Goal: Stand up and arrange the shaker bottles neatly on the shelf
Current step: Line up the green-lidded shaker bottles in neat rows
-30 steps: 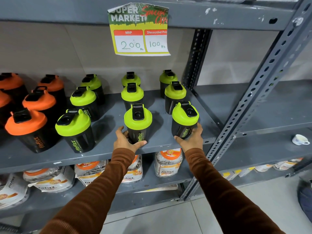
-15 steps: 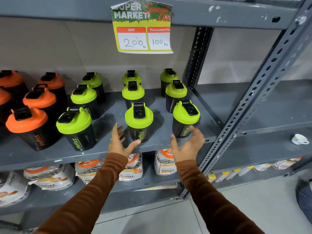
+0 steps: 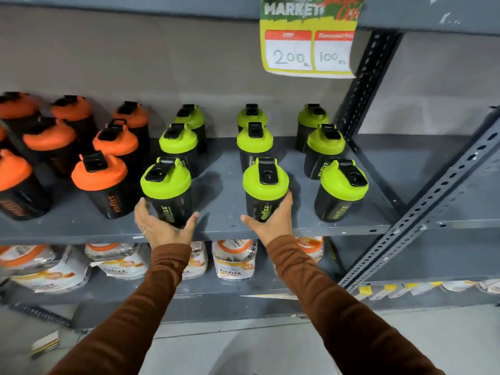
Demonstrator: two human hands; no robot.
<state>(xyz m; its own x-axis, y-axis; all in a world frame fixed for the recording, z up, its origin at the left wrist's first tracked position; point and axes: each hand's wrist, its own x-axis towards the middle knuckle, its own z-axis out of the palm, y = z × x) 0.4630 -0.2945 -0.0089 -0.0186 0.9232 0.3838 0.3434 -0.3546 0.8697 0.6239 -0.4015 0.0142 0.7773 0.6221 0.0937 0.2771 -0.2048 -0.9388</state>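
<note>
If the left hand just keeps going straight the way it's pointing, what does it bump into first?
The left hand is open and cupped around the front-row green-lidded bottle, so it would probably meet that bottle's dark body first. It looks almost touching already, though depth is hard to judge.

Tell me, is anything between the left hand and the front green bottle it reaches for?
Nothing visible. The left hand is open right at the base of that green bottle, with only bare shelf around it.
</note>
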